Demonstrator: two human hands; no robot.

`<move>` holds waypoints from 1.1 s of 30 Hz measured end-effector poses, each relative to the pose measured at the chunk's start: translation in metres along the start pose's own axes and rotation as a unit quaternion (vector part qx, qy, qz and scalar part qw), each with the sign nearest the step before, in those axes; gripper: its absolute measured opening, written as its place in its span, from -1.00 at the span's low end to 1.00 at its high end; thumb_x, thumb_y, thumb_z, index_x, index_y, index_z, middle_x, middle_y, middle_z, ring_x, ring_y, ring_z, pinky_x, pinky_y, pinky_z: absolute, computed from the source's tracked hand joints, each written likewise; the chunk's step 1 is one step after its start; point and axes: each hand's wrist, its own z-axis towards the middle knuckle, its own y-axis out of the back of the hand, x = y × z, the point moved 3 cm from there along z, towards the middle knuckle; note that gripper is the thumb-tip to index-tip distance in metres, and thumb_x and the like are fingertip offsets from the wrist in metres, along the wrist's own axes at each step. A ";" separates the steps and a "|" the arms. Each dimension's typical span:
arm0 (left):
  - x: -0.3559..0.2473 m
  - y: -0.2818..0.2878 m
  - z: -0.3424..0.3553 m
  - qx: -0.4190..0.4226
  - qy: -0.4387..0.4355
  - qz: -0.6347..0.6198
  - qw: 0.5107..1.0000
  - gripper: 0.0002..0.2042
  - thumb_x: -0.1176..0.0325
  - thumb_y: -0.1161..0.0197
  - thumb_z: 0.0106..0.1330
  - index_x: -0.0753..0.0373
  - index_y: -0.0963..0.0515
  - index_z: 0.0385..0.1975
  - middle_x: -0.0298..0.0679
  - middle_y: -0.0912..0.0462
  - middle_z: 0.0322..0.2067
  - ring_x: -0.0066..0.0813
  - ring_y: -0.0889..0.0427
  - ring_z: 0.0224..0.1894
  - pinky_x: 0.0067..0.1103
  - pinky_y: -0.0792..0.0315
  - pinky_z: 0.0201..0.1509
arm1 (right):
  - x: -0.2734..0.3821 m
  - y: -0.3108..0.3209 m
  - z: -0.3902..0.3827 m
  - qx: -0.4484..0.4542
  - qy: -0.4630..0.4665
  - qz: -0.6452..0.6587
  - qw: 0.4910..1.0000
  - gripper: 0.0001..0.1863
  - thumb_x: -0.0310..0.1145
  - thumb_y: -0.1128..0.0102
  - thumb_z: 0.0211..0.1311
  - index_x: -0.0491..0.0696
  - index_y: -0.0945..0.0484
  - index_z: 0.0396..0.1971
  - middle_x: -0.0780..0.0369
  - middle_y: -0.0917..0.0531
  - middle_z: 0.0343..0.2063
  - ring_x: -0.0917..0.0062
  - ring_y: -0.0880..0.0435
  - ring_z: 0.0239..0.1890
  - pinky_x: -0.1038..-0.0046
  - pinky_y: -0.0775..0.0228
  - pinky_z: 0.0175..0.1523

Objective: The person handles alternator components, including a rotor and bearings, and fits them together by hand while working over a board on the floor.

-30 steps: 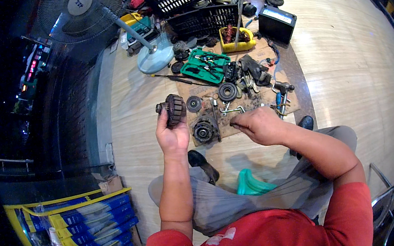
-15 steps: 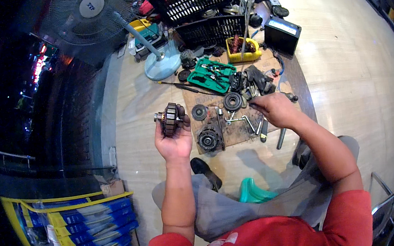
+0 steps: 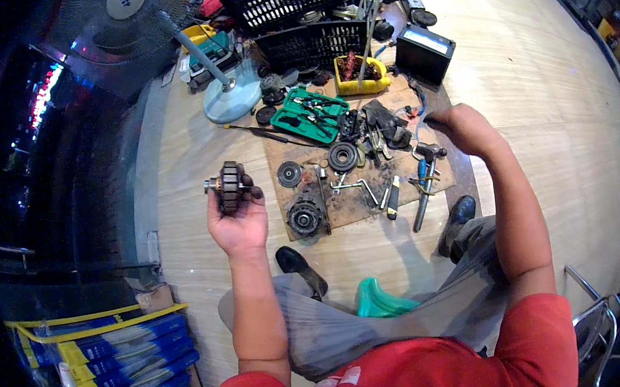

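In my left hand (image 3: 240, 218) I hold an alternator rotor (image 3: 231, 188), a dark toothed drum with a shiny shaft end pointing left. It is raised left of the cardboard (image 3: 371, 214), clear of it. My right hand (image 3: 469, 129) hovers over the cardboard's right edge, its darkened fingers drawn together; whatever they may hold is hidden. Nearest to it are a hammer (image 3: 423, 191) and blue-handled pliers (image 3: 422, 172). A round alternator housing part (image 3: 303, 218), a pulley-like disc (image 3: 289, 174) and a black ring-shaped part (image 3: 342, 157) lie on the cardboard between my hands.
An open green tool case (image 3: 304, 124), a yellow cut container (image 3: 363, 84) and a black battery (image 3: 425, 54) stand farther off. Black crates (image 3: 312, 44) are behind them, a standing fan's base (image 3: 231, 97) at far left. A green stool (image 3: 382, 299) is between my legs.
My right hand has moved right, off the dark parts and tools, uncovering the hammer and pliers. The left hand still holds the rotor. The whole view has shifted a little.
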 end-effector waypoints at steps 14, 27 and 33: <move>0.054 0.011 -0.012 -0.029 0.075 0.037 0.996 -0.65 0.23 -0.04 0.32 0.25 -0.48 0.03 -0.10 -0.58 -0.02 -0.16 -0.58 -0.05 -0.31 -0.46 -0.05 | 0.019 -0.020 -0.007 0.012 0.078 0.068 0.995 -0.22 -0.07 -0.37 0.02 -0.14 -0.31 0.20 -0.08 -0.48 0.07 0.07 -0.45 0.13 0.23 -0.30 0.21; 0.080 0.006 -0.029 0.139 0.107 0.166 0.971 -0.49 0.38 -0.14 0.14 0.39 -0.33 0.13 -0.03 -0.50 0.05 -0.11 -0.50 0.10 -0.26 -0.36 0.23 | 0.143 -0.085 -0.013 0.087 0.125 0.511 0.846 -0.72 -0.31 -0.08 0.32 -0.17 -0.52 -0.10 0.05 -0.64 -0.35 0.50 -0.56 -0.29 0.39 -0.41 -0.10; 0.075 -0.012 -0.037 0.156 0.144 0.185 0.960 -0.43 0.60 -0.12 0.04 0.37 -0.26 0.16 -0.05 -0.53 -0.05 -0.20 -0.56 0.00 -0.33 -0.45 0.16 | 0.127 -0.058 -0.007 0.024 0.216 0.379 0.899 -0.80 -0.33 -0.08 0.32 -0.15 -0.56 -0.21 0.09 -0.64 -0.39 0.38 -0.64 -0.35 0.41 -0.44 -0.18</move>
